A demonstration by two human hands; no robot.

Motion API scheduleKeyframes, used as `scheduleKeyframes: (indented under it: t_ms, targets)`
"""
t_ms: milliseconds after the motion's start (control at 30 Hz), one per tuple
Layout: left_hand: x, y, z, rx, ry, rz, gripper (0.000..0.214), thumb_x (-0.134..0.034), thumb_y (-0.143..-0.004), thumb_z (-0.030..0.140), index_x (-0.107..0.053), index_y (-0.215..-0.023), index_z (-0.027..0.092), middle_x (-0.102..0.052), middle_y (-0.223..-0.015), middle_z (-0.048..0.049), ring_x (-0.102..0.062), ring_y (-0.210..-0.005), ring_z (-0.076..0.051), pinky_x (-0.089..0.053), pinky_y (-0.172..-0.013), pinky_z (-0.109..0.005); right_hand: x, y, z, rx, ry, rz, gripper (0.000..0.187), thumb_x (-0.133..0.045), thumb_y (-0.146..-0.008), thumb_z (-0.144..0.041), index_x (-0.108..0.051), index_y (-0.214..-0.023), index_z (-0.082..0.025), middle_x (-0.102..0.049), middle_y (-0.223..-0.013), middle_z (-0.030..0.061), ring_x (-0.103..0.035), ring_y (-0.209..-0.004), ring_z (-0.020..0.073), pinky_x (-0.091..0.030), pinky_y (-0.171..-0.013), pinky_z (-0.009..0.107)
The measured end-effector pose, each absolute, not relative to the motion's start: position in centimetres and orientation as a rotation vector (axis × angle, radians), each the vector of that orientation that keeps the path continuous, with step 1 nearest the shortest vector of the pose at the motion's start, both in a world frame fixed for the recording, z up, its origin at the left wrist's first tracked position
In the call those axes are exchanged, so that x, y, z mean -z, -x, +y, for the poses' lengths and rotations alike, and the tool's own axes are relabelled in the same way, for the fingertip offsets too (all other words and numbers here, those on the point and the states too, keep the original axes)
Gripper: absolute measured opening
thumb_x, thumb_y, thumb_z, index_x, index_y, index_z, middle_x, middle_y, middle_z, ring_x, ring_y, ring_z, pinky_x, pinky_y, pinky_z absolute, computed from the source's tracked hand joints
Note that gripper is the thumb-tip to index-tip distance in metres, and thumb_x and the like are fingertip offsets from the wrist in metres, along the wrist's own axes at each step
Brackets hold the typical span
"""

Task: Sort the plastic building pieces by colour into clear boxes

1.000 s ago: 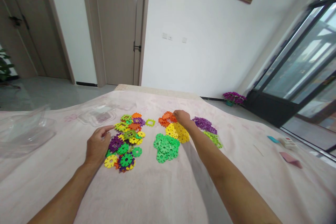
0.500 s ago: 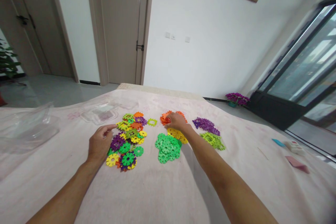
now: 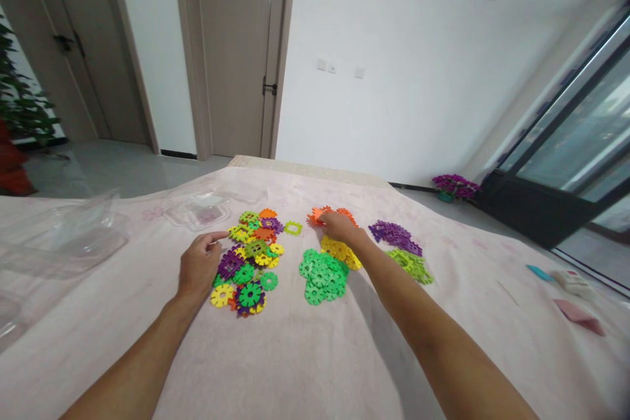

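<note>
A mixed heap of coloured snowflake-shaped plastic pieces (image 3: 250,256) lies on a pale pink cloth (image 3: 305,354). My left hand (image 3: 201,264) rests at the heap's left edge, forefinger stretched out toward it, the other fingers curled. To the right lie sorted heaps: orange (image 3: 319,214), yellow (image 3: 340,252), green (image 3: 322,274), purple (image 3: 394,235) and lime (image 3: 408,264). My right hand (image 3: 338,226) lies on the orange heap with its fingers bent down onto the pieces. A single lime ring piece (image 3: 293,228) sits between the heaps.
Clear plastic containers (image 3: 63,239) and a clear lid (image 3: 201,211) lie on the cloth at the left. A teal piece (image 3: 539,272), a small white box (image 3: 571,282) and a pink card (image 3: 578,316) lie at the far right. Doors and a white wall stand behind.
My right hand has drawn back slightly toward me over the orange heap. My left hand keeps its place at the mixed heap. The camera has turned a little to the left.
</note>
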State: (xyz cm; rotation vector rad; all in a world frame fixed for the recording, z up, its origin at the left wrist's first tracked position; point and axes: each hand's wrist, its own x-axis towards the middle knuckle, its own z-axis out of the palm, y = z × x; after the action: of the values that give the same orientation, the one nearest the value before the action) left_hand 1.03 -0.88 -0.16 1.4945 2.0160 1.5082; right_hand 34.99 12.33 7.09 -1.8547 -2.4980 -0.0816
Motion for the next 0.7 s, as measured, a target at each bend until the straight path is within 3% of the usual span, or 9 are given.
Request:
scheduleKeyframes:
  t_ms: [200,400,600,700]
  targets:
    - [0.5,-0.9,-0.7,-1.449,-1.506,2.02,0.035,-0.05,-0.081,0.03,-0.075,-0.105,0.023,-0.075,-0.105,-0.0046,-0.069,-0.092,-0.024,-0.051,-0.094,-0.038,-8.7,-36.0,12.3,0.2,2.032,-2.2,0.039,-0.041,-0.095,-0.014,-0.066,-0.125,-0.016,-0.068,-0.121,0.0187,-0.065,-0.112,0.0279,-0.048,-0.087,0.034]
    - [0.6,-0.8,-0.3,-1.353,-1.616,1.928,0.042,-0.051,-0.088,0.043,-0.07,-0.12,0.023,-0.07,-0.122,-0.0068,-0.066,-0.111,-0.025,-0.047,-0.102,-0.039,-7.0,-31.1,6.2,-0.132,1.665,-2.239,0.039,-0.047,-0.091,-0.016,-0.067,-0.125,-0.019,-0.069,-0.126,0.0092,-0.063,-0.116,0.0211,-0.045,-0.098,0.03]
    - [1.5,-0.7,0.7,-1.249,-1.778,1.746,0.061,-0.04,-0.094,0.056,-0.057,-0.138,0.018,-0.056,-0.145,-0.0104,-0.048,-0.138,-0.024,-0.03,-0.119,-0.04,-3.2,-25.4,-3.9,-0.31,1.298,-2.405,0.039,-0.047,-0.089,-0.011,-0.064,-0.124,-0.017,-0.068,-0.124,0.0117,-0.059,-0.118,0.0222,-0.045,-0.101,0.033]
    - [1.3,-0.8,2.1,-1.113,-1.881,1.836,0.062,-0.038,-0.094,0.055,-0.053,-0.142,0.02,-0.052,-0.15,-0.0099,-0.042,-0.143,-0.026,-0.027,-0.121,-0.043,-1.6,-24.4,-6.2,-0.24,1.29,-2.36,0.048,-0.045,-0.09,-0.007,-0.054,-0.137,-0.013,-0.06,-0.134,0.0159,-0.053,-0.126,0.0224,-0.041,-0.109,0.036]
